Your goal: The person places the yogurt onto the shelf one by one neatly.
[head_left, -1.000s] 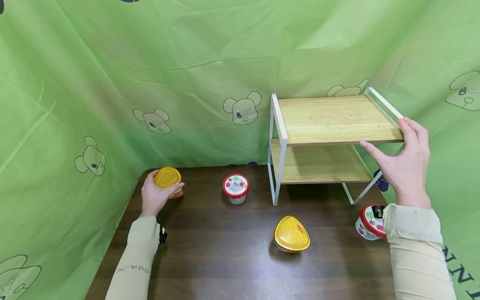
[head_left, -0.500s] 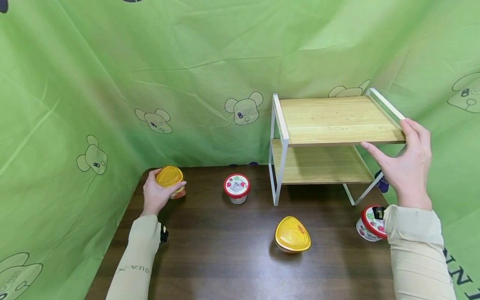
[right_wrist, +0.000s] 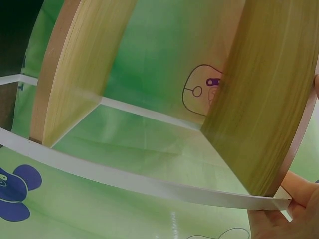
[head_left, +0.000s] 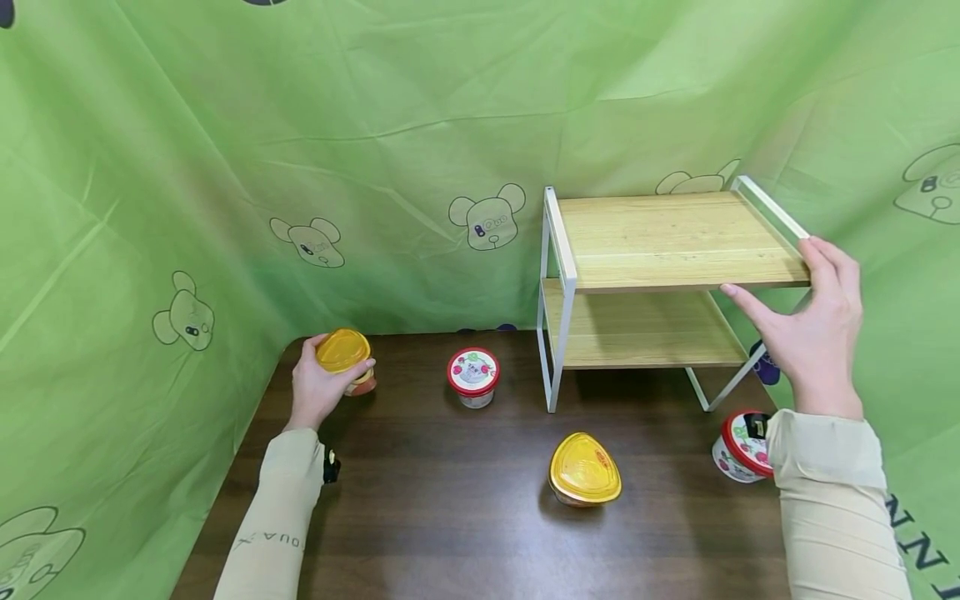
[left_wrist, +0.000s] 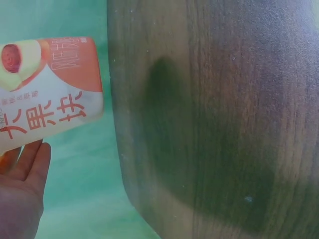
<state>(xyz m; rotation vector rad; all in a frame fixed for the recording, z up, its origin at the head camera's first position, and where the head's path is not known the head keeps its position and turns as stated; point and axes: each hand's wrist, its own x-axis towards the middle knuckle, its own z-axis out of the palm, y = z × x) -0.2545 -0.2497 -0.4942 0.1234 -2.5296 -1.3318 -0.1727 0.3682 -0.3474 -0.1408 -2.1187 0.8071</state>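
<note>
Head view shows the left hand (head_left: 315, 392) gripping a yellow-lidded cup (head_left: 343, 351), the right hand (head_left: 821, 342) holding the shelf (head_left: 675, 237) by its near right corner.

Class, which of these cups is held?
The far-left yellow-lidded cup, gripped by the left hand; no hand holds the front yellow-lidded cup or either red-lidded cup.
</note>
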